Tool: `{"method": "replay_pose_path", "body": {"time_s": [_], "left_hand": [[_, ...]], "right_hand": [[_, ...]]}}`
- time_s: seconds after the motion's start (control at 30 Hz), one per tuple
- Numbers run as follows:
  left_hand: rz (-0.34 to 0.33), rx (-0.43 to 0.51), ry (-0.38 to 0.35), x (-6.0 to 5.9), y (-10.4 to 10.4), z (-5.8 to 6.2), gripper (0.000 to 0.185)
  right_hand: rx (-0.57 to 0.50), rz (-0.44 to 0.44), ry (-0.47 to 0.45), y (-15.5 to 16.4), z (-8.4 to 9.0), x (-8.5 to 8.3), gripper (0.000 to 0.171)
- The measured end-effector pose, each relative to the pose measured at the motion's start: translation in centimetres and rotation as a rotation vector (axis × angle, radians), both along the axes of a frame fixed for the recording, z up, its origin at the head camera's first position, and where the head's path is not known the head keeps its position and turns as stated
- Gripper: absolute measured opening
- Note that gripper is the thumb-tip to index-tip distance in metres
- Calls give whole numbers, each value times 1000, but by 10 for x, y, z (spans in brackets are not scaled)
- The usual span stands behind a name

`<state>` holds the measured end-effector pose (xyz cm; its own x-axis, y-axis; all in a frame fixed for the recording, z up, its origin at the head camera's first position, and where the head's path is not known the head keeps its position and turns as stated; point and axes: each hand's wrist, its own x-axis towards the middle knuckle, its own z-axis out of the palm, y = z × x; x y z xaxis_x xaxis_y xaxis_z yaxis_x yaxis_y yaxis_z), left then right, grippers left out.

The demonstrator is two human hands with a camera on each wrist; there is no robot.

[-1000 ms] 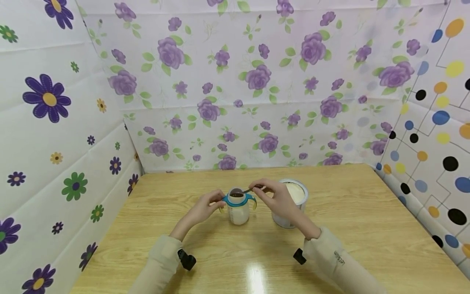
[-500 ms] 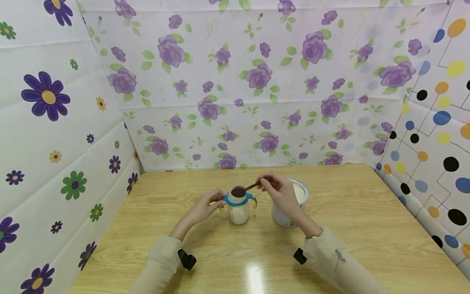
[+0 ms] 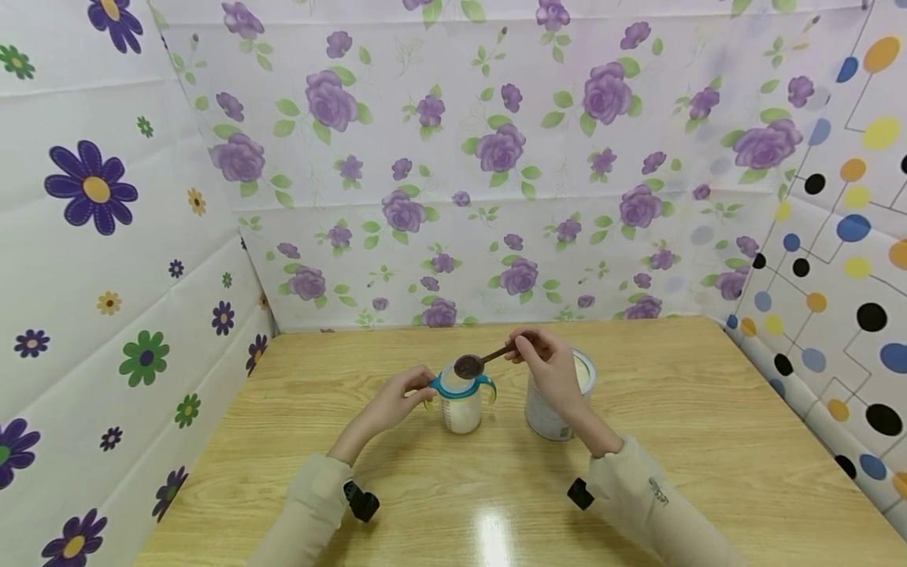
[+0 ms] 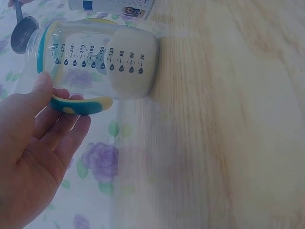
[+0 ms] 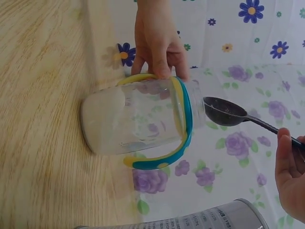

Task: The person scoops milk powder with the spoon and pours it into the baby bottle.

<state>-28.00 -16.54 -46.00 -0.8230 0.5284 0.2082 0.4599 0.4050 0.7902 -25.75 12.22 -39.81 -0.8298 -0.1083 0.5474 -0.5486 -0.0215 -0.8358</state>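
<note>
A clear baby bottle (image 3: 460, 411) with a blue and yellow two-handled collar stands upright on the table, its lower part whitish inside. My left hand (image 3: 397, 403) grips the bottle's left handle (image 4: 81, 105) between thumb and fingers. In my right hand (image 3: 551, 370) I pinch the handle of a dark brown spoon (image 3: 469, 365). Its bowl, with a little white residue, hangs right at the bottle's open mouth (image 5: 195, 102). Behind my right hand stands an open can of pale powder (image 3: 549, 409), partly hidden by the hand.
The wooden table (image 3: 659, 417) reaches back to a flowered cloth wall (image 3: 453, 157). More patterned cloth hangs on the left (image 3: 78, 276) and right sides (image 3: 843, 260). A small black wrist camera (image 3: 361, 502) sits below the left wrist.
My right hand has moved up and right, lifting the spoon from a tipped position in the bottle's mouth to above it, its bowl now facing up. The left hand stays on the handle.
</note>
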Motion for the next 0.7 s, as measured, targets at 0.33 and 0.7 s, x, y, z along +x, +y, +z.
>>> {"method": "replay_pose_path", "body": {"time_s": [0.33,0.7], "left_hand": [[-19,6,-1,-2,0,1,8],[-17,3,-6,-2,-1,-1,8]], "right_hand": [[-71,-27,-58,7,-10,-11,27],[-96,-57,-99,15,-11,-14,27]]}}
